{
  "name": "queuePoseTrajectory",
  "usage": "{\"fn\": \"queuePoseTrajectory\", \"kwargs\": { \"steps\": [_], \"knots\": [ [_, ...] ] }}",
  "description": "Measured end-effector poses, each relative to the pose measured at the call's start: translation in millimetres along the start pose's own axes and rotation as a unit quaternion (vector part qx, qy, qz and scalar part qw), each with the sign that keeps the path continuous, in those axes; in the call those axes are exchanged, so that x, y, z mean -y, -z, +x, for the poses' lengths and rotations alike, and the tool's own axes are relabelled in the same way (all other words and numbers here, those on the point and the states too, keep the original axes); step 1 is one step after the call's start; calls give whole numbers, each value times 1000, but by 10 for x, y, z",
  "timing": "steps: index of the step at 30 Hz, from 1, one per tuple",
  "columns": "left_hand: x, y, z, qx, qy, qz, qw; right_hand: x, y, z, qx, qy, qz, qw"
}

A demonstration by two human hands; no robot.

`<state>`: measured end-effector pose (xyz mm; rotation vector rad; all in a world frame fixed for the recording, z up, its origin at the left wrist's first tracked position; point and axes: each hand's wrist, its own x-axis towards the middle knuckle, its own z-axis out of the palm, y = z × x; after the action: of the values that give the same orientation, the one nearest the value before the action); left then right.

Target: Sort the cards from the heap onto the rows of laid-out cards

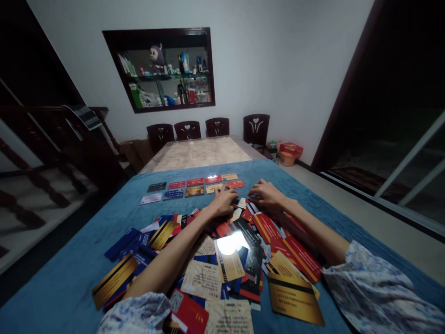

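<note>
Multicoloured glossy rectangular cards [230,266] lie in a loose, overlapping pile, faces and stripes mixed, on a blue textured cloth [83,260] covering the near part of the counter [205,153]. At the pile's near right edge rests a gold card with a black stripe [295,297]. White sleeves with blue floral print flank the pile, and both forearms reach over it. At its far edge, the left hand [224,202] has bent fingers and the right hand [266,194] curls downward just beside it; I cannot tell whether either grips a card. Just beyond the pile, two neat rows of cards [194,191] lie flat, five in each. Farther beyond it come the counter's pale marbled end, four dark wooden chairs [256,128] and a recessed dark-framed cabinet [135,110].
</note>
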<state>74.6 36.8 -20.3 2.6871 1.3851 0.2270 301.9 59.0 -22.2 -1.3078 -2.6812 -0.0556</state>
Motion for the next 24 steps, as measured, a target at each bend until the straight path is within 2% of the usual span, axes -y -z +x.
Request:
{"fn": "queuePoseTrajectory", "kwargs": {
  "steps": [10, 15, 18, 24],
  "knots": [
    [-163, -94, 41, 1, 5, -41, 999, -55, -186, -197, -23, 3, 25, 999],
    [-231, -58, 0, 17, -10, -37, 999, -43, -165, -294, -37, -1, 33, 999],
    [-270, -51, -14, 7, -46, -39, 998, -40, -129, -348, -43, -4, 32, 999],
    [-361, -65, -16, 51, -137, -26, 989, -65, -117, -391, -55, 2, 22, 998]
  ]
}}
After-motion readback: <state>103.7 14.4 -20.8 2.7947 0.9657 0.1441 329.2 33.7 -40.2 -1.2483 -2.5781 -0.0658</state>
